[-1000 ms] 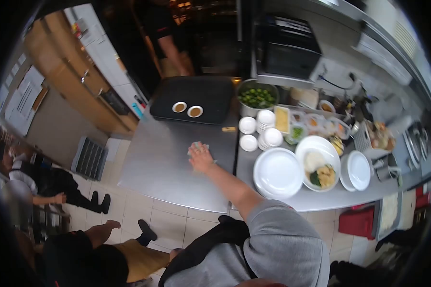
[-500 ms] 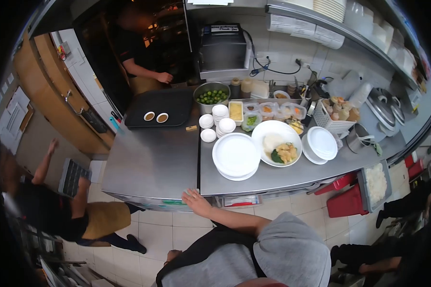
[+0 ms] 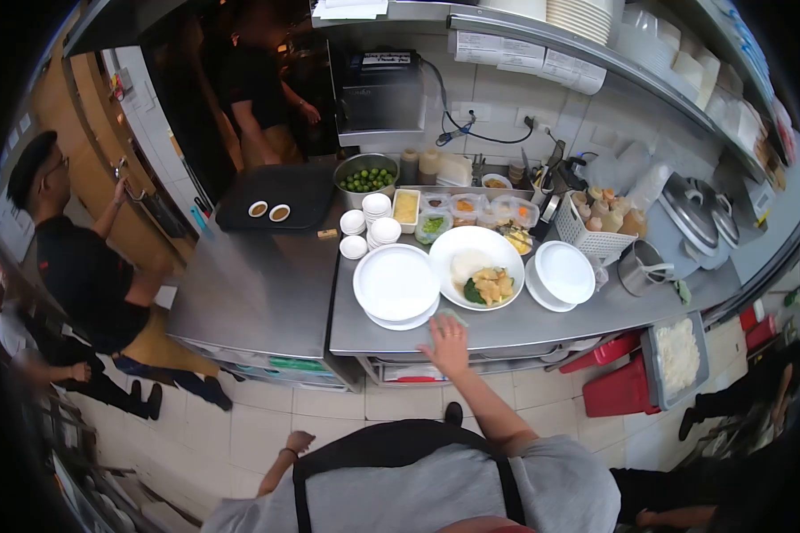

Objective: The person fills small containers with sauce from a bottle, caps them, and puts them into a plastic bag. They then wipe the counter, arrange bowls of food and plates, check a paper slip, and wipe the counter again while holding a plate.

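Observation:
My right hand [image 3: 446, 346] is at the front edge of the steel counter [image 3: 382, 341], palm down with its fingers spread. A pale green cloth [image 3: 454, 316] lies at its fingertips. Just beyond are a stack of white lidded bowls [image 3: 396, 282] and a white plate [image 3: 439, 259] with rice, greens and golden fried pieces [image 3: 492, 286]. Another lidded white bowl [image 3: 565, 273] stands to the right of the plate. Low on the left, away from the counter, my left hand [image 3: 300, 442] hangs over the floor with its fingers loosely curled and nothing visible in them.
A black tray [image 3: 302, 188] holds two small sauce dishes [image 3: 279, 212]. Behind the bowls stand a pot of green limes [image 3: 366, 180], small white cups [image 3: 384, 231] and food tubs [image 3: 463, 207]. One person [image 3: 89, 266] is at the left door, another [image 3: 256, 93] behind the tray.
My right hand has moved right along the counter edge. My left hand shows farther out from my body. The person on the left now stands upright by the door, and the view has shifted right.

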### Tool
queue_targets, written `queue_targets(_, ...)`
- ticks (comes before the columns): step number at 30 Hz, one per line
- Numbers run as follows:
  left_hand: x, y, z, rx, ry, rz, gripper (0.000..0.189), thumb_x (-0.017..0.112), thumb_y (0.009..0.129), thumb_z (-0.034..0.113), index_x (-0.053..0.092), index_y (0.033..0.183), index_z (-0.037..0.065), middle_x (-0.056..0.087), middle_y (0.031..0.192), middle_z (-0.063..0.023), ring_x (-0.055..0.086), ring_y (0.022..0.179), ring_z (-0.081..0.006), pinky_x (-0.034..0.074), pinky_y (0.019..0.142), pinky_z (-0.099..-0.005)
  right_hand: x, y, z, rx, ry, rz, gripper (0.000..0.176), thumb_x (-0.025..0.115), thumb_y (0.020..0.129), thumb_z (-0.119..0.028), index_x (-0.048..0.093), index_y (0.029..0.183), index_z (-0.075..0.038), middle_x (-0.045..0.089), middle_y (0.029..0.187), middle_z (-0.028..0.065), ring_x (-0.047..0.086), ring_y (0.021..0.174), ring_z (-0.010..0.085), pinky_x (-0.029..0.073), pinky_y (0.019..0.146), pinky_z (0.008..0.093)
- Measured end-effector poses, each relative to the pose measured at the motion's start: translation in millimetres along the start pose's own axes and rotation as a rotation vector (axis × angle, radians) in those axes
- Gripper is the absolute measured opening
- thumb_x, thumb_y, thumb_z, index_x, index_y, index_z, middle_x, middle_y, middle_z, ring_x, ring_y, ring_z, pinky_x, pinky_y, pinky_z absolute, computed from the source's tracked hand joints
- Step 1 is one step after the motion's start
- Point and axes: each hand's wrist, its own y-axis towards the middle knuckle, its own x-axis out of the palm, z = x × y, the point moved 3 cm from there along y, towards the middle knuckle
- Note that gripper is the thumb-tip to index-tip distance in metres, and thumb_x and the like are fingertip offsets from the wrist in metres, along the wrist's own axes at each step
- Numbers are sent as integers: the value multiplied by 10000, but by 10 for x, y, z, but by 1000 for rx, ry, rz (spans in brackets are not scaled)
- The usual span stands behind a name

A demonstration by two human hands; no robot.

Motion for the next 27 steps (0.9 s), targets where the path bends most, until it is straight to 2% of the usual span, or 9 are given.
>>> queue_targets(3,-97,314,343,92,79,-14,297,469,820,287,593,687,52,608,608,-50,609,515,-163,504,490,-280,14,-106,177,-100,119,17,511,592,749,-350,479,1166,-76,459,1196,148,417,1121,317,323,942,441)
queue_targets(5,-196,391,796,-152,-78,-19,299,465,813,289,586,684,48,608,607,-55,607,506,-154,507,499,-277,-25,-232,568,-115,126,-23,467,580,763,-306,492,1161,-78,463,1214,135,413,1145,305,319,954,441)
queue_targets(7,-139,561,1118,207,163,-16,310,483,806,308,583,679,43,617,632,-58,608,508,-146,512,506,-283,-186,-488,1102,-87,127,-8,398,561,771,-214,516,1141,-76,488,1210,119,429,1149,295,330,956,439)
queue_targets(10,-37,702,1711,148,79,-37,282,513,804,293,611,730,39,632,670,-67,611,518,-143,508,510,-276,-555,-821,2102,40,63,95,387,554,747,-122,528,1129,-70,524,1167,123,465,1107,315,365,927,436)
queue_targets(12,-104,664,2143,-76,-323,6,251,573,781,283,650,805,45,649,717,-84,625,578,-157,509,558,-280,-809,-1041,2793,153,-44,179,361,552,742,-111,536,1096,-42,551,1113,129,490,1064,322,370,918,426)
queue_targets(15,88,919,2404,154,-255,22,233,617,760,267,669,858,62,657,752,-89,635,647,-179,508,601,-294,-1072,-1302,3823,333,-206,99,414,530,783,-174,481,1174,-47,467,1236,137,432,1138,324,330,954,443)
queue_targets(20,-30,861,3023,157,-46,77,193,613,766,242,675,861,86,661,801,-82,640,683,-182,513,642,-301,-1272,-1264,5132,730,-464,4,484,449,846,-319,409,1256,-63,370,1332,126,335,1227,320,243,1000,486)
queue_targets(24,-90,806,3182,60,-4,-44,212,599,773,255,667,880,85,655,840,-91,637,645,-176,519,633,-310,-990,-873,5328,904,-535,-20,523,418,850,-366,398,1266,-49,358,1340,124,297,1248,324,214,1020,470)
queue_targets(27,-89,860,3070,-26,15,-93,236,574,778,285,667,881,95,646,904,-92,638,712,-205,514,690,-327,-764,-622,5215,704,-412,-8,521,430,843,-349,402,1261,-40,370,1331,122,302,1245,322,233,1015,452)
